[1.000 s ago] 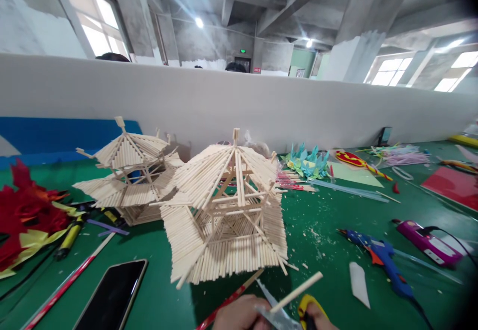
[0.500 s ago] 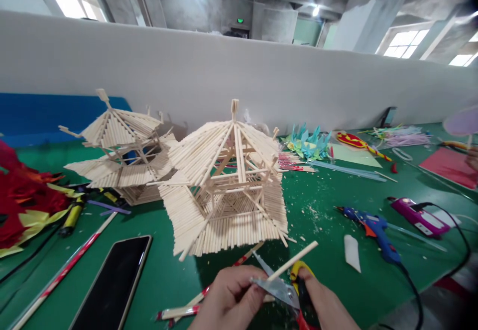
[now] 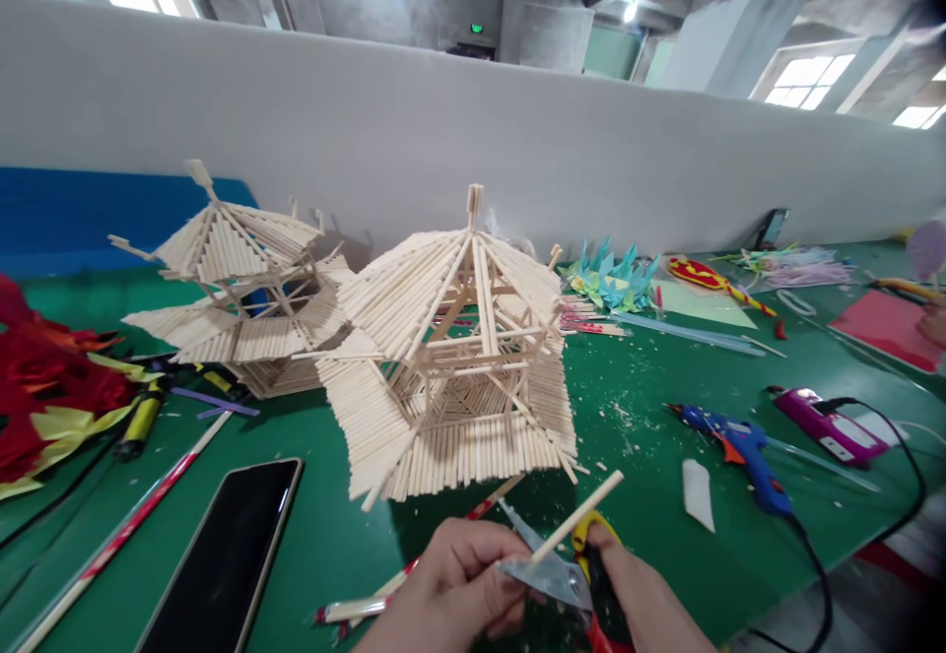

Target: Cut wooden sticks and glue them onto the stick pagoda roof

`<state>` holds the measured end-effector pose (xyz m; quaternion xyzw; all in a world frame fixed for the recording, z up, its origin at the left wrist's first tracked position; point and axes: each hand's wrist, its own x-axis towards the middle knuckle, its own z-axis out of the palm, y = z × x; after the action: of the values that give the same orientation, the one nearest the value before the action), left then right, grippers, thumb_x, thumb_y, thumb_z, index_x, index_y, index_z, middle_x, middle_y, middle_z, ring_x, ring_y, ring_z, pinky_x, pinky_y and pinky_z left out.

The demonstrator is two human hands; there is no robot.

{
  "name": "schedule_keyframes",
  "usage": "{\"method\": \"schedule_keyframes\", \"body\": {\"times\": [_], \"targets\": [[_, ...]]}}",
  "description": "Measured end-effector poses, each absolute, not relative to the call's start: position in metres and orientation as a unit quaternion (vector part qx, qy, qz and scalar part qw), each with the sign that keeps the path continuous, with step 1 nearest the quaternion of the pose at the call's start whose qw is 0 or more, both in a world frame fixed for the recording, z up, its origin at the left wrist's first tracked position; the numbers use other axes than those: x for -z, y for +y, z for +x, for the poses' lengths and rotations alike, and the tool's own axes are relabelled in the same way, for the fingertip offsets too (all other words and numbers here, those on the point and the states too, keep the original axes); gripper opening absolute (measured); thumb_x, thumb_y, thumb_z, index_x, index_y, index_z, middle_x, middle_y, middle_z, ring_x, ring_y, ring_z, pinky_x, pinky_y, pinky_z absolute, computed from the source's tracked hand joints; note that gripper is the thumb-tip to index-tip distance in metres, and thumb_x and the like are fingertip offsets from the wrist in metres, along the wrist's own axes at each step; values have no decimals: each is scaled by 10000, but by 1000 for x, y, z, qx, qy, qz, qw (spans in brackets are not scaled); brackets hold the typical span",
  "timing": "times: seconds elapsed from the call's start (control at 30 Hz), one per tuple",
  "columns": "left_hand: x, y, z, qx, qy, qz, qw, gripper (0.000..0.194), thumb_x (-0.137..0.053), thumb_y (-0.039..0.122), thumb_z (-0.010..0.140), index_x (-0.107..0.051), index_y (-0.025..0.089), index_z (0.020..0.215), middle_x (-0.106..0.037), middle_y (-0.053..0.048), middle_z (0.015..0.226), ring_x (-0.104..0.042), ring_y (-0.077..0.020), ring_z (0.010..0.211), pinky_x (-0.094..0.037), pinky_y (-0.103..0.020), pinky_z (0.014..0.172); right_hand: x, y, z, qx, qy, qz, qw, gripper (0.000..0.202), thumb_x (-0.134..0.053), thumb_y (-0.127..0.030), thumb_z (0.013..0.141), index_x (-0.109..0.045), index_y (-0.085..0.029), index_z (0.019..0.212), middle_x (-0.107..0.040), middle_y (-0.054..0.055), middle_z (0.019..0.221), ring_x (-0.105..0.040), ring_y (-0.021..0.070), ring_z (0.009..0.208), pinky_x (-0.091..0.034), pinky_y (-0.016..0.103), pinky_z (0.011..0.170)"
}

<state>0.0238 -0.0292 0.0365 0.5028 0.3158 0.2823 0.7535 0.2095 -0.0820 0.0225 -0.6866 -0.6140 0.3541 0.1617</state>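
My left hand (image 3: 473, 579) pinches the lower end of a thin wooden stick (image 3: 580, 515) near the table's front edge. The stick slants up to the right and lies between the open blades of a pair of scissors (image 3: 554, 579). Around the yellow, black and red handles, my right hand (image 3: 640, 589) is closed. Just beyond both hands stands a pavilion model (image 3: 458, 377) built of wooden sticks, with a gap in its roof cover at the front. Paper-wrapped chopsticks (image 3: 362, 612) lie beside and partly beneath my left hand.
A second stick pavilion (image 3: 236, 289) stands at the left behind a phone (image 3: 222, 555). To the right lie a blue glue gun (image 3: 739, 446) with its cord, a white piece (image 3: 697, 493) and a purple power strip (image 3: 835, 426). Another person's hand (image 3: 935, 320) shows at the right edge.
The view has shifted slightly. The scissors, the stick and both hands keep almost the same pose, with the stick tilted a little more upright.
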Motion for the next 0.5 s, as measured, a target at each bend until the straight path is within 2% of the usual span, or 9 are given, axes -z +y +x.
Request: {"method": "schedule_keyframes", "body": {"times": [0.1, 0.2, 0.23, 0.3, 0.4, 0.5], "targets": [[-36, -35, 23, -327, 353, 568, 668, 333, -517, 455, 765, -670, 162, 738, -469, 24, 528, -353, -73, 471, -265, -193, 458, -25, -84, 209, -351, -612, -694, 144, 540, -693, -165, 601, -531, -195, 1116, -638, 96, 1024, -589, 312, 960, -453, 352, 827], [-34, -39, 20, -391, 393, 616, 560, 238, -506, 376, 784, -669, 202, 787, -607, -29, 687, -489, -119, 597, -365, -212, 556, -30, -82, 206, -352, -614, -693, 137, 386, -628, -265, 752, -523, -190, 1115, -577, 85, 1103, -571, 247, 963, -459, 381, 818], [-33, -39, 20, -393, 390, 603, 574, 230, -523, 379, 774, -672, 206, 800, -614, -32, 707, -492, -121, 610, -365, -213, 562, -31, -80, 205, -354, -616, -690, 139, 327, -572, -285, 805, -521, -181, 1111, -560, 75, 1118, -568, 224, 951, -466, 390, 801], [-32, -37, 19, -366, 368, 548, 657, 245, -568, 407, 742, -683, 191, 761, -564, -4, 613, -432, -91, 539, -315, -195, 511, -35, -79, 202, -357, -618, -687, 139, 276, -494, -297, 861, -518, -168, 1104, -542, 61, 1125, -564, 198, 927, -479, 396, 768], [-32, -33, 20, -321, 342, 463, 752, 310, -619, 452, 691, -656, 153, 622, -414, 53, 469, -297, -48, 444, -206, -190, 453, -38, -80, 201, -361, -619, -684, 133, 280, -503, -291, 857, -512, -169, 1109, -544, 64, 1118, -568, 193, 918, -482, 392, 760], [-31, -31, 22, -306, 332, 440, 776, 367, -620, 509, 663, -640, 146, 612, -373, 67, 439, -269, -43, 417, -195, -198, 446, -39, -83, 202, -363, -620, -685, 125, 283, -504, -285, 857, -507, -168, 1114, -542, 70, 1122, -568, 189, 916, -482, 392, 758]]}}
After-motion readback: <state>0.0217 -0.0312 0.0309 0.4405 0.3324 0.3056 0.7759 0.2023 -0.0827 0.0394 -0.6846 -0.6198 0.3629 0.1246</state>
